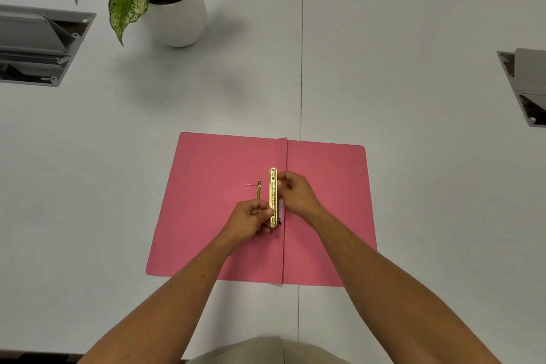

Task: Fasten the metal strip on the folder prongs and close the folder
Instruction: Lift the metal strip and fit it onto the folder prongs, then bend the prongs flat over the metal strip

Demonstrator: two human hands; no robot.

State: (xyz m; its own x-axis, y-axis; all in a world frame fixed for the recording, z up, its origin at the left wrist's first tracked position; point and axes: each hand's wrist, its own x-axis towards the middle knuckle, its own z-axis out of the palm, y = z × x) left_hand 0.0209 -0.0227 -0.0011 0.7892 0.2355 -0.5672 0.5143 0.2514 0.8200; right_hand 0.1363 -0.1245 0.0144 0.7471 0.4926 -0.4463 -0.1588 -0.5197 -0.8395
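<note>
A pink folder (212,210) lies open and flat on the white table. Near its centre fold I hold a gold metal strip (273,195) lengthwise along the spine. My left hand (251,220) pinches the strip's near end. My right hand (297,193) pinches its far part from the right side. A thin gold prong (258,190) stands up from the left flap just left of the strip; the nearer prong is hidden behind my left hand. A small white piece (280,207) shows under the strip by the fold.
A potted plant in a white pot (174,15) stands at the far left. Grey cable hatches are set into the table at the left edge (38,47) and the right edge (526,86). A seam (301,68) runs down the table's middle.
</note>
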